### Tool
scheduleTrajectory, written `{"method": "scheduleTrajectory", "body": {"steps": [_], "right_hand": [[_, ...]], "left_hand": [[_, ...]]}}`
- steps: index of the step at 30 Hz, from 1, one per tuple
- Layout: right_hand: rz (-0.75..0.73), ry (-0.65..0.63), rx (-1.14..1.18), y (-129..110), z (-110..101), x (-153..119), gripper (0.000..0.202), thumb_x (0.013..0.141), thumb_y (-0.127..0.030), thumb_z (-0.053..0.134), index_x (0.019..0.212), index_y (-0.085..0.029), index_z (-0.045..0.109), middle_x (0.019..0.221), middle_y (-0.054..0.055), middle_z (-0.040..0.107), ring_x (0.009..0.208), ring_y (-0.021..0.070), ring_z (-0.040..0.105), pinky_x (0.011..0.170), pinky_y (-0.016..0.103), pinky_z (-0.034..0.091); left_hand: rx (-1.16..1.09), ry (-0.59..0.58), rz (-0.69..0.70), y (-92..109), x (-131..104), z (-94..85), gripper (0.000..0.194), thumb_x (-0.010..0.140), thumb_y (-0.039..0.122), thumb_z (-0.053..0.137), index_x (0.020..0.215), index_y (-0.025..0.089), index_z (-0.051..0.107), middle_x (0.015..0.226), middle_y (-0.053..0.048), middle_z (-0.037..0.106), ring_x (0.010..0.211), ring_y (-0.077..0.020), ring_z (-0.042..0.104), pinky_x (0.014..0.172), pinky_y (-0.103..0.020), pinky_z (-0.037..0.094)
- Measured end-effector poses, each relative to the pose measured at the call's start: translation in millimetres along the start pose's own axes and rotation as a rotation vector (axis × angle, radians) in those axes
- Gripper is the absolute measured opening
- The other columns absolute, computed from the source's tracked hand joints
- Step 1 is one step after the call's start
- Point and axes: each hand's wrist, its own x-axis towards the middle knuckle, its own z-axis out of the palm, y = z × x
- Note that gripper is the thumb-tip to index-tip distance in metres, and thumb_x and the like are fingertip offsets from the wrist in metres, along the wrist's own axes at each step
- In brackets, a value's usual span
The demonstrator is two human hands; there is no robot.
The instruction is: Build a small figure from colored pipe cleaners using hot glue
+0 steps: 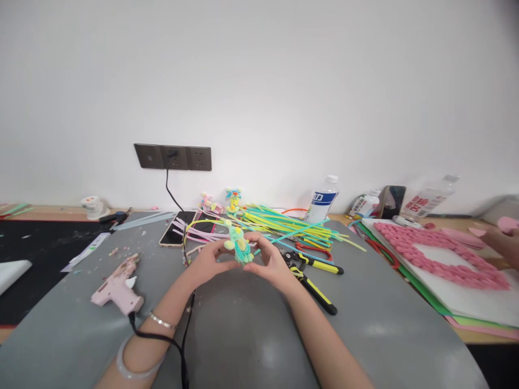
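Observation:
A small figure (239, 246) of teal, green and yellow fuzzy stems stands upright between my two hands, above the grey mat (243, 335). My left hand (213, 262) pinches its left side with thumb and fingers. On the other side, my right hand (270, 262) has its fingertips closed on the figure. Behind the hands lie lilac stems (203, 232) and a pile of yellow, green and teal stems (292, 224). Black-and-yellow pliers (314, 292) rest right of my right hand. A pink glue gun (119, 286) lies on the left, with its black cord under my left forearm.
Two small figures (233, 201) stand by the wall, near a phone (178, 229). A bottle (322, 200) is behind the stems. To the right, a pink braided ring (441, 256) lies on paper, beside another person's hand (500, 243). A white cup (94, 207) stands far left.

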Motion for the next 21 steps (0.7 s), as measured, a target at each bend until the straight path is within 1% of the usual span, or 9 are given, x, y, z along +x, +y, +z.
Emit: {"method": "scheduleTrajectory", "body": {"steps": [4,9,12,15,21], "right_hand": [[0.044,-0.028,0.019,-2,0,0,0.053,0.075,-0.052,0.08,0.117,-0.027,0.06,0.122,0.007,0.062,0.117,0.0278,0.055,0.099,0.039,0.04],[0.019,-0.062,0.042,-2,2,-1,0.048,0.076,-0.05,0.079,0.113,-0.027,0.06,0.119,0.006,0.062,0.116,0.0274,0.055,0.102,0.04,0.04],[-0.002,-0.073,0.027,-4,3,0,0.044,0.078,-0.048,0.076,0.112,-0.026,0.059,0.12,0.007,0.061,0.117,0.0273,0.055,0.101,0.04,0.041],[-0.046,-0.057,-0.005,-7,4,0,0.039,0.08,-0.043,0.075,0.111,-0.026,0.058,0.121,0.007,0.06,0.117,0.0267,0.055,0.1,0.039,0.042],[-0.125,-0.022,-0.041,-13,7,-1,0.037,0.079,-0.026,0.073,0.112,-0.026,0.057,0.12,0.008,0.059,0.118,0.0265,0.055,0.1,0.04,0.042]], "left_hand": [[0.044,-0.045,0.006,3,0,-0.9,0.034,0.074,0.028,0.081,0.105,0.017,0.075,0.109,-0.009,0.077,0.1,-0.0258,0.07,0.099,-0.042,0.05],[0.104,-0.01,0.011,11,-1,-0.1,0.035,0.071,0.029,0.081,0.103,0.017,0.075,0.112,-0.008,0.077,0.106,-0.028,0.068,0.097,-0.04,0.051],[0.173,0.005,0.02,18,-1,0.8,0.026,0.071,0.031,0.08,0.092,0.017,0.075,0.099,-0.007,0.078,0.102,-0.0283,0.068,0.095,-0.04,0.051],[0.189,0.002,0.026,24,-1,1.5,0.018,0.072,0.032,0.078,0.08,0.017,0.073,0.083,-0.004,0.075,0.095,-0.0277,0.069,0.091,-0.039,0.052],[0.162,0.021,0.008,28,-1,2.1,0.015,0.068,0.031,0.075,0.072,0.018,0.068,0.073,-0.003,0.071,0.083,-0.0258,0.067,0.083,-0.038,0.054]]}}
